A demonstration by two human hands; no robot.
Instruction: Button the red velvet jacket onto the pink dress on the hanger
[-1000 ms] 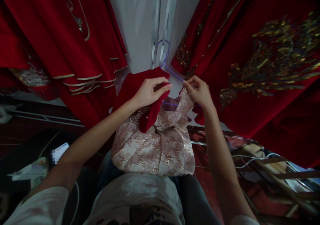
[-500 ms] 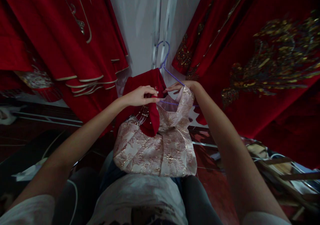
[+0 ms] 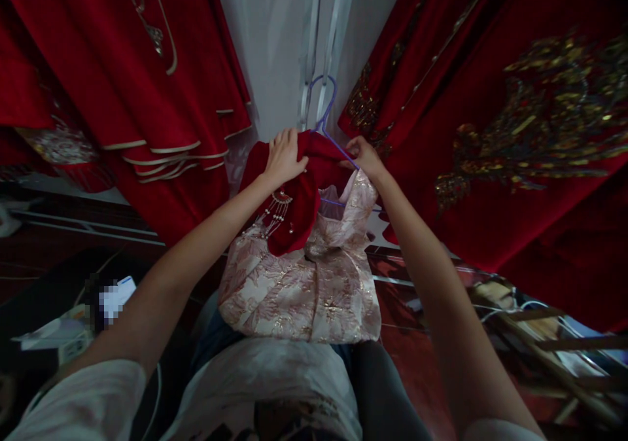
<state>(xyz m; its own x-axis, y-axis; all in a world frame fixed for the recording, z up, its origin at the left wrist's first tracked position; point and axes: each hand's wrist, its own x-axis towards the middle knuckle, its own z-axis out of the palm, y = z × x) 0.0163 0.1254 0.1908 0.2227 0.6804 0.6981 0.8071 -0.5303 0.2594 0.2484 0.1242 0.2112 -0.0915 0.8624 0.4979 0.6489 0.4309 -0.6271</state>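
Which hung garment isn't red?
The pink brocade on the purple hanger; the cloth partly over it and garments hanging at either side are red.

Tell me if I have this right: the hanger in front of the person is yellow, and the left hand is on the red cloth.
Not quite: the hanger is purple, not yellow, as the head view shows. The left hand is on the red cloth.

Dim light; soft detail; stretched, dark edges
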